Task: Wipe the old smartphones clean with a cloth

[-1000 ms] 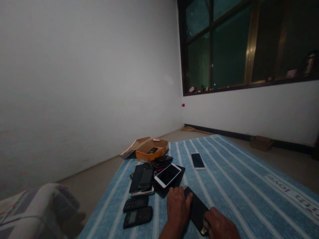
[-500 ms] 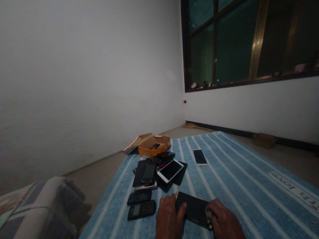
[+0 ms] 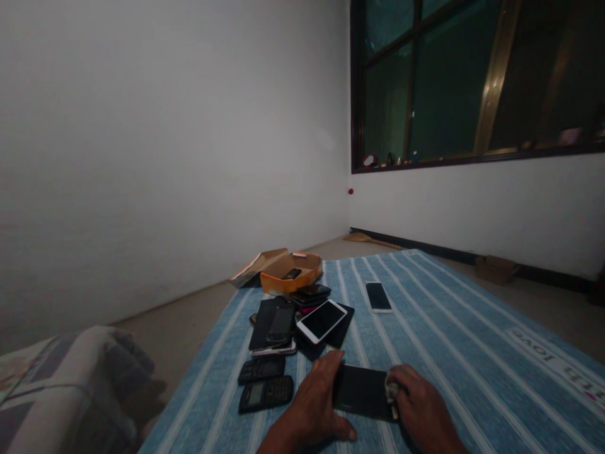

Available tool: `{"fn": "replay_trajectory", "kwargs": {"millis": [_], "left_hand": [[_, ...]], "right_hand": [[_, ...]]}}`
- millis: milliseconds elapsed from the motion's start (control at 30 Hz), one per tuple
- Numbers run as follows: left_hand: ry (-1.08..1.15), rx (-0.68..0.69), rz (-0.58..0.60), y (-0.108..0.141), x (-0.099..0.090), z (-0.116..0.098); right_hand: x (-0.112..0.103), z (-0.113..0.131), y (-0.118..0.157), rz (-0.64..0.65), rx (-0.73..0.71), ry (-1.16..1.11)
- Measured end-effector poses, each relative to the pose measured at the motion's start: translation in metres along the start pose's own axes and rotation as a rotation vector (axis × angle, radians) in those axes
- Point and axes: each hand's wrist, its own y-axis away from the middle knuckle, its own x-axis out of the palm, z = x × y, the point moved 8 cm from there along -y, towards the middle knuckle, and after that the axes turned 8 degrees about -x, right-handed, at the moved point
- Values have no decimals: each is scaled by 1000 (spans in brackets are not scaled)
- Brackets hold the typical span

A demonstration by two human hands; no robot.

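A dark smartphone (image 3: 363,392), its black face up, lies low over the striped cloth in front of me. My left hand (image 3: 316,402) grips its left end, fingers at the far edge and thumb by the near edge. At the phone's right end, my right hand (image 3: 420,403) pinches a small whitish cloth (image 3: 392,387) against the surface. Left of my left hand are two black keypad phones, the nearer one (image 3: 266,394) with a greyish screen and the farther one (image 3: 261,369) right behind it.
Beyond my hands, a white-framed phone (image 3: 322,321) rests on a pile of dark phones. Another white phone (image 3: 378,297) lies apart to the right. An open orange box (image 3: 278,284) with a small phone inside stands behind the pile. A folded blanket (image 3: 70,391) is at left.
My left thumb has moved off the phone's face to its near side, and the left hand has turned. The right hand with the cloth has shifted slightly up and left.
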Motion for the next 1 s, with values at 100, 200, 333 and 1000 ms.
{"fn": "replay_trajectory", "kwargs": {"millis": [100, 200, 333, 1000], "left_hand": [[17, -15, -24, 0, -1, -1], [33, -31, -55, 0, -1, 0], [68, -26, -84, -1, 1, 1], [88, -34, -150, -1, -2, 1]], "right_hand": [[-4, 0, -3, -39, 42, -32], [-4, -1, -6, -54, 58, -85], [-4, -6, -9, -67, 85, -144], [-2, -12, -11, -124, 150, -257]]}}
